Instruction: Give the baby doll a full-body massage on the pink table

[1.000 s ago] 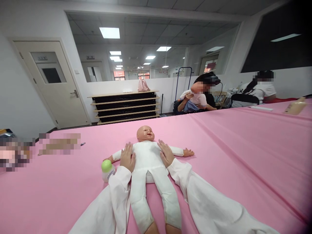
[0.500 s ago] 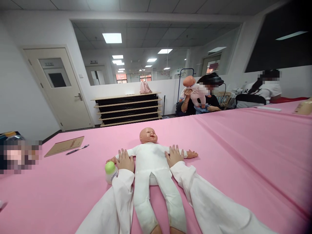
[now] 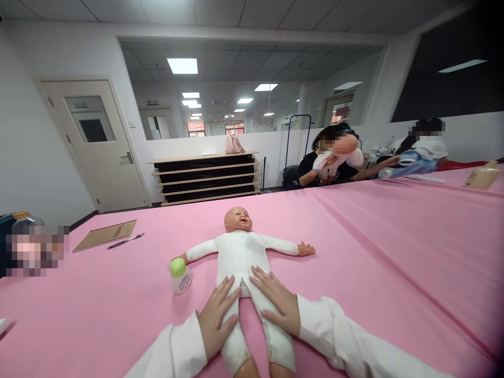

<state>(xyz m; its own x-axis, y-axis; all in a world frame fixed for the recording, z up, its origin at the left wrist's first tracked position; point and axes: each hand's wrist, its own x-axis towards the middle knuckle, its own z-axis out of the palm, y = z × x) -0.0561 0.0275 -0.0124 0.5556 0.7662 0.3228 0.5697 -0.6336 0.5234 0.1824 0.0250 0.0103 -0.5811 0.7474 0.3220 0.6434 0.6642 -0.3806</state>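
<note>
Plainly, I have the left hand (image 3: 216, 315) and right hand (image 3: 281, 304) palm-down on the baby doll (image 3: 238, 257), one per thigh.

Each grip is spread wide, holding nothing; the doll lies face-up on the pink-covered counter (image 3: 374, 252), its long axis running away from me, head at the far end, torso just beyond my fingertips, neither hand clearly nearer. Beside its outstretched arm, nearer my left, stands a green-capped bottle (image 3: 181, 278), capped; I can't tell how full. A beige bottle (image 3: 482, 176) stands far right, contents unclear.
</note>
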